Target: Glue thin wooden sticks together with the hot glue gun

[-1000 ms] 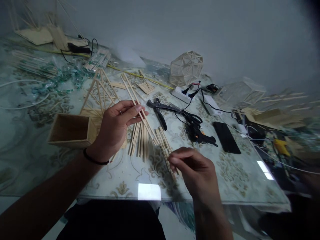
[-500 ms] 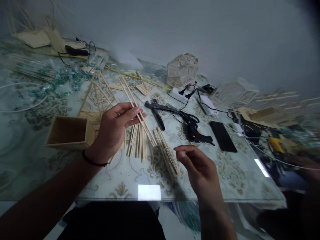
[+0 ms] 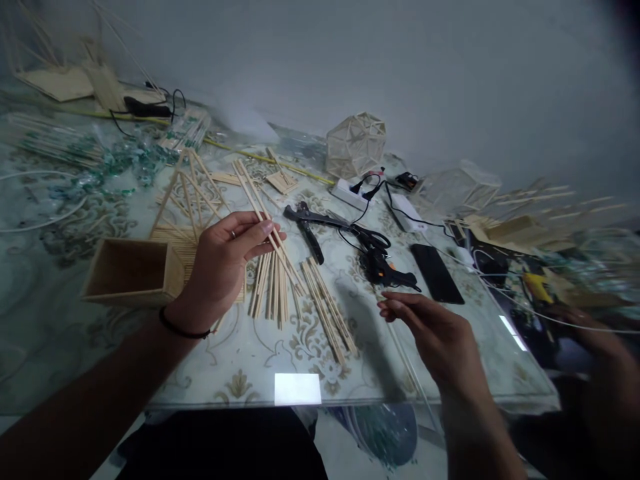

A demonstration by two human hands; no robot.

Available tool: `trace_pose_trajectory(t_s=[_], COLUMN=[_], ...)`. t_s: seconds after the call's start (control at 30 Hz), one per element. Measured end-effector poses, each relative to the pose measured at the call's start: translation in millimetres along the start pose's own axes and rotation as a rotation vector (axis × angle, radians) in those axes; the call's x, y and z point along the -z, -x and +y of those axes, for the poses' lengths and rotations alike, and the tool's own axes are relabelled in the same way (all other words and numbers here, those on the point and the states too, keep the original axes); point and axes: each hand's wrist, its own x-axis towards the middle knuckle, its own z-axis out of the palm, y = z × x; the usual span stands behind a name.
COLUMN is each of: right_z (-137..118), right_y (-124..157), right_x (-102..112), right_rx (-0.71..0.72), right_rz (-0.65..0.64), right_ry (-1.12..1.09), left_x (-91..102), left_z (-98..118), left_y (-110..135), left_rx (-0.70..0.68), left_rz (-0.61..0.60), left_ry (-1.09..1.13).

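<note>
My left hand [image 3: 227, 250] is closed around a couple of thin wooden sticks [image 3: 251, 190], which slant up to the left above the table. Below it lies a loose bundle of similar sticks [image 3: 273, 293], and a smaller group of sticks [image 3: 327, 310] rests to its right. At the right, my right hand [image 3: 430, 327] pinches a thin pale stick [image 3: 407, 353] that slopes down towards the table's front edge. Beyond that hand sit a black glue gun [image 3: 387, 270] and black scissors [image 3: 373, 237]. Black-handled cutters [image 3: 307, 230] lie nearer the left hand.
An open wooden box [image 3: 127, 270] and a stick frame [image 3: 187, 193] stand left. A phone [image 3: 437, 273] and white power strip [image 3: 350, 193] lie right. A stick polyhedron [image 3: 356, 143] stands by the wall. Another person's hand [image 3: 595, 340] is at far right.
My right hand has moved right, and a thin stick now shows in its fingers. The left hand keeps its sticks in nearly the same place. The whole view has shifted slightly.
</note>
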Motion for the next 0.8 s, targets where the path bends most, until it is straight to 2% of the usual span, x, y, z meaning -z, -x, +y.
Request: trace_pose_trajectory(t_s=[0.13,0.37,0.43,0.6,0.73,0.8], right_z=[5.3,5.5,6.3,4.9,-2.7,-6.7], right_y=[-5.6,-17.7,-20.9,-23.5,-24.0,-26.3], right_x=[9.6,-3.0,-6.4,-9.8,-9.0,-7.7], right_rx=[-0.041,-0.002,0.041,0.13,0.13,0.185], right_rz=[0.034,0.107,0.082,-0.091,-0.03,0.002], right_ry=[0.043,0.181,0.222,0.257,0.25,0.295], left_x=[-0.1,2.8,3.1,1.7,-1.1,-1.8], left_z=[-1.0,-3.0,-3.7,-5.3,-4.5,-4.3], left_y=[-0.6,-1.1,-0.2,2.2,3.5,3.9], left_rx=[-0.002,0.007,0.017,0.052,0.059,0.065], left_rz=[-0.001,0.009,0.003,0.004,0.013,0.02], left_ry=[-0.004,-0.034,-0.039,-0.069,-0.082,-0.088])
